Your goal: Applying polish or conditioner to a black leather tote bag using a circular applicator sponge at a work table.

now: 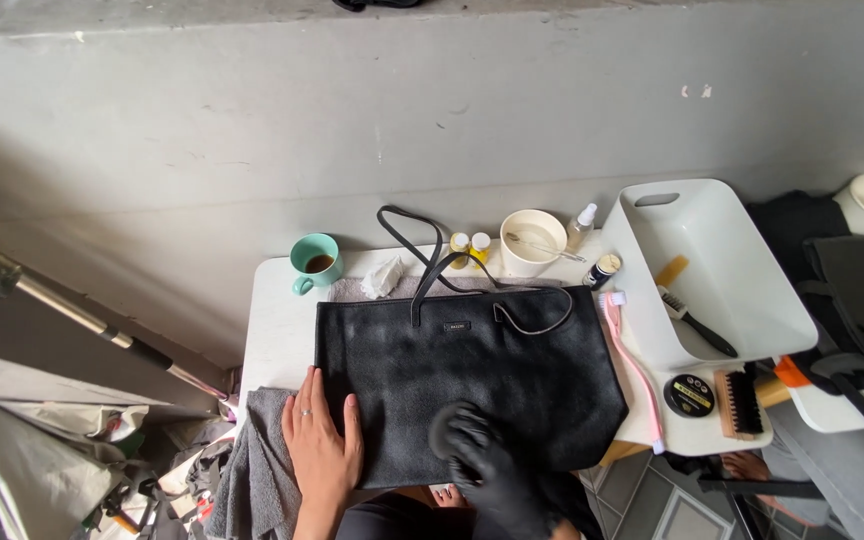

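A black leather tote bag [472, 375] lies flat on a small white table [277, 320], its thin straps [430, 262] trailing toward the wall. My left hand [320, 435], bare with a ring, rests flat with spread fingers on the bag's near left corner and a grey towel [252, 465]. My right hand [477, 450] wears a black glove and presses on the bag's lower middle; whether it holds anything under the glove is hidden.
Along the wall stand a teal mug [314, 262], a crumpled tissue [382, 277], two small yellow-capped bottles [469, 247], a white bowl [533, 240] and a spray bottle [581, 225]. A white tub [742, 300] with brushes, a round tin [689, 395], a wooden brush [739, 403] and a pink brush [632, 365] lie right.
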